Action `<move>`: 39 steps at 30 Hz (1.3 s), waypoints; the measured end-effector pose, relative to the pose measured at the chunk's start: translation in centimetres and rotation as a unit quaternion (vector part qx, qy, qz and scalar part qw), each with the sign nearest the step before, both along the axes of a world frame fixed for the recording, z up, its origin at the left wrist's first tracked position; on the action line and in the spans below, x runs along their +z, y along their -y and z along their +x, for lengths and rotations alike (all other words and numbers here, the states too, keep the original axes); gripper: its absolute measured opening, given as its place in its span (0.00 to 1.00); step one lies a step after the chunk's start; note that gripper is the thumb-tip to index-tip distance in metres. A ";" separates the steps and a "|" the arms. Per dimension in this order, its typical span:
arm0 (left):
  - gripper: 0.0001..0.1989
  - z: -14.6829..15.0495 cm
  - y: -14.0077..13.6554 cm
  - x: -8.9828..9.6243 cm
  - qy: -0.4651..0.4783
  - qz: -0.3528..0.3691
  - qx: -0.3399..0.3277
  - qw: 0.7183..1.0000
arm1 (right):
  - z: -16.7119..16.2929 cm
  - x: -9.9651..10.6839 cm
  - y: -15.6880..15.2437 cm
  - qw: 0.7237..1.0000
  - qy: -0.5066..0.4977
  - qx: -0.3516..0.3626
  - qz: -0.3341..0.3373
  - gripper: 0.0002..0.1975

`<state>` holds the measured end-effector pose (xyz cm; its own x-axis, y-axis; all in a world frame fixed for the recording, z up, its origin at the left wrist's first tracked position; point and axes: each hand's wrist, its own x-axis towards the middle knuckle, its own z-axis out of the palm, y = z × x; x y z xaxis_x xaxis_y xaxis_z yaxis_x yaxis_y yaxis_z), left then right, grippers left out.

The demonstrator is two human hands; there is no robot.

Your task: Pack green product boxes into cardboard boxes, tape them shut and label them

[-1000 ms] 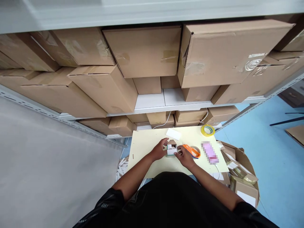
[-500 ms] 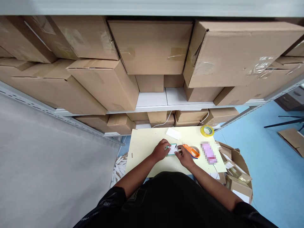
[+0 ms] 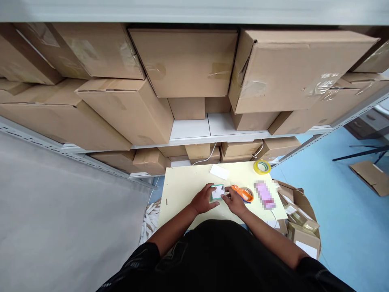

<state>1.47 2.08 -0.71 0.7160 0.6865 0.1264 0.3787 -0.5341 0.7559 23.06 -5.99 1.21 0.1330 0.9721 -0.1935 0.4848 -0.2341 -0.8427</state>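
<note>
A small white box with green edges (image 3: pixel 217 192) is between my hands over the cream tabletop (image 3: pixel 179 190). My left hand (image 3: pixel 204 199) grips its left side, fingers at the upper edge and thumb at the near side. On the opposite side, my right hand (image 3: pixel 234 201) has its fingers and thumb on the box's right edge. Just right of that hand lies an orange tape dispenser (image 3: pixel 243 194) with a roll of tape in it. A white card or flat box (image 3: pixel 219 171) lies beyond the small box. What the small box contains cannot be made out.
A yellow tape roll (image 3: pixel 261 166) and a pinkish blurred object (image 3: pixel 265 195) with a white cable lie on the table's right. Cardboard boxes (image 3: pixel 185 61) fill the shelves ahead. A large open carton (image 3: pixel 304 219) of packages stands right of the table; white scraps (image 3: pixel 150 221) lie at left.
The view has shifted slightly. My left thumb has moved down to the near side of the small box, which now shows more of its front face. My right hand keeps its hold.
</note>
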 end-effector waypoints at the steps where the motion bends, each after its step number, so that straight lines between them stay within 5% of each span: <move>1: 0.35 0.0 -0.1 -0.3 0.001 0.000 0.000 1.000 | 0.1 0.1 0.0 1.000 0.001 0.003 -0.001 0.18; 7: 0.30 0.2 -0.4 -0.4 0.028 -0.026 0.018 0.999 | 1.2 -0.7 1.2 1.000 -0.004 0.008 -0.006 0.19; 14: 0.31 -0.8 -0.4 -0.2 0.029 -0.073 0.099 0.992 | 2.2 -5.3 3.7 0.992 -0.044 0.017 -0.120 0.20; 19: 0.30 -1.9 0.3 -0.5 0.049 -0.086 0.146 0.984 | 1.6 -6.7 3.1 0.971 -0.101 -0.026 -0.217 0.20; 31: 0.29 -6.8 0.2 1.1 0.141 -0.191 0.327 0.915 | -0.5 -6.8 2.9 0.963 -0.093 0.011 -0.251 0.14; 39: 0.30 -9.3 0.1 1.5 0.269 -0.285 0.369 0.843 | -3.6 -2.4 -0.3 0.931 -0.248 -0.063 -0.260 0.22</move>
